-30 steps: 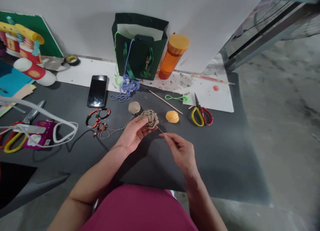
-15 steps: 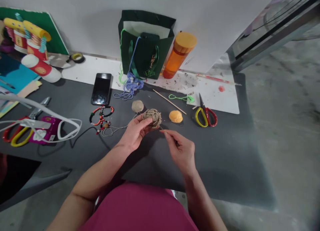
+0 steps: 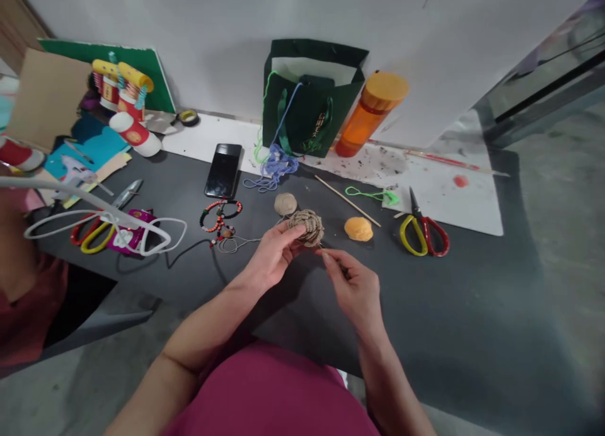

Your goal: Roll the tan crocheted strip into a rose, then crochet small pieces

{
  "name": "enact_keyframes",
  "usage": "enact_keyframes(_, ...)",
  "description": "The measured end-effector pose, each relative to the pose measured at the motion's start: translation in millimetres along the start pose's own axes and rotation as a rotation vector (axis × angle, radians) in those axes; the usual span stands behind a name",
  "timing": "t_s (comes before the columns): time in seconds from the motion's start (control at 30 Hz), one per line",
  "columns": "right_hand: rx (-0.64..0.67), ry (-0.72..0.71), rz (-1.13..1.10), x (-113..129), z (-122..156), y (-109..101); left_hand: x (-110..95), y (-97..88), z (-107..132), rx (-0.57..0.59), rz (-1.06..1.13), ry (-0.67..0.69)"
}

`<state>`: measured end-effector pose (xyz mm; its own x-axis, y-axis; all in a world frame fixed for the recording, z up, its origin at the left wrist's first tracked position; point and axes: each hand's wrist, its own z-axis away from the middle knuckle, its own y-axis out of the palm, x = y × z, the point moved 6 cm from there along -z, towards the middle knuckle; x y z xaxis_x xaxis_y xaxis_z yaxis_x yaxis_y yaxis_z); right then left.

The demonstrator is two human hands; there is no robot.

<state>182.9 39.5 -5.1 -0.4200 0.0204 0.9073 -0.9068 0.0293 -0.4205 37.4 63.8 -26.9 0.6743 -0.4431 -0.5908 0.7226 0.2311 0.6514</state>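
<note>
My left hand (image 3: pixel 274 256) is closed round the lower left side of a taupe cord rosette (image 3: pixel 308 227), its thumb pressed on the front. Just to the right, my right hand (image 3: pixel 354 285) pinches a thin strand (image 3: pixel 322 246) at the rosette's lower edge; whether it is thread or a needle is too small to tell. Behind the left hand lies a small beige ball (image 3: pixel 285 203). A thin grey cord (image 3: pixel 243 240) trails off to the left over the dark table (image 3: pixel 472 310). An orange-yellow lump (image 3: pixel 358 229) sits right of the rosette.
Scissors (image 3: pixel 425 231) lie at the right, near a wooden stick (image 3: pixel 347 201). Behind stand a green paper bag (image 3: pixel 302 118) and an orange bottle (image 3: pixel 371 118). Leftward are a phone (image 3: pixel 224 171), beaded bracelets (image 3: pixel 220 218), white cable (image 3: pixel 155 225) and another person's arm (image 3: pixel 16 247).
The view has swung left, so everything sits further right in the picture, and another person's arm shows at the left. My right hand is slightly closer to the rosette.
</note>
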Motion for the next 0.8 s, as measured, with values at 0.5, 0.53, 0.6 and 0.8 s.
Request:
enact_keyframes(0.5,-0.001,-0.051,0.038,6.0,-6.2,-5.8,-6.0,3.7,-9.9,0.027,-0.086,-0.084)
enact_keyframes(0.53,-0.001,-0.049,0.034,5.5,-7.3,-5.1,-5.7,3.1,-10.3,0.028,-0.085,-0.089)
enact_keyframes(0.6,0.007,-0.048,0.028,4.7,-9.7,-2.3,-4.8,1.3,-11.0,0.023,-0.083,-0.095)
enact_keyframes(0.8,0.02,-0.016,0.005,0.1,-16.2,6.1,-6.6,-2.5,-11.9,0.01,-0.106,-0.041)
